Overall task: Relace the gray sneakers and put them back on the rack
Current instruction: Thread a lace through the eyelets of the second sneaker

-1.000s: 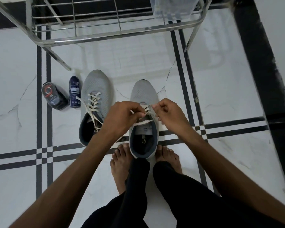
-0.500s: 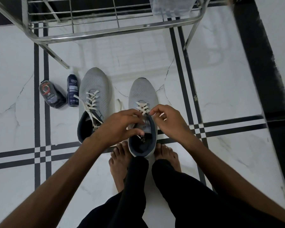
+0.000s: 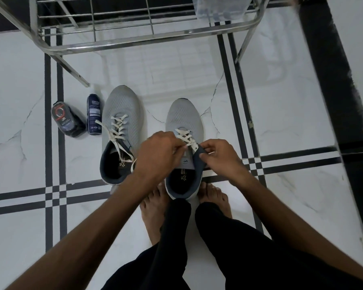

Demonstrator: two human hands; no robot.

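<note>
**Both hands at the laces of the right-hand sneaker**

Two gray sneakers stand side by side on the white marble floor [image 3: 281,114], toes toward the metal rack [image 3: 134,41] beyond them. The left sneaker [image 3: 122,114] sits alone, its white lace [image 3: 116,130] threaded but loose, the ends trailing over the dark collar. The right sneaker [image 3: 183,120] stands between the person's bare feet [image 3: 153,208], heel toward them.

The left hand [image 3: 157,151] is curled over its upper eyelets, fingertips pinching the lace [image 3: 184,136] there. The right hand [image 3: 220,158] has its grip closed on the collar edge, thumb and fingers pinching where a lace end shows.

A dark bottle [image 3: 94,116] stands just beside the left sneaker, and a dark pouch [image 3: 66,120] lies near it.
</note>
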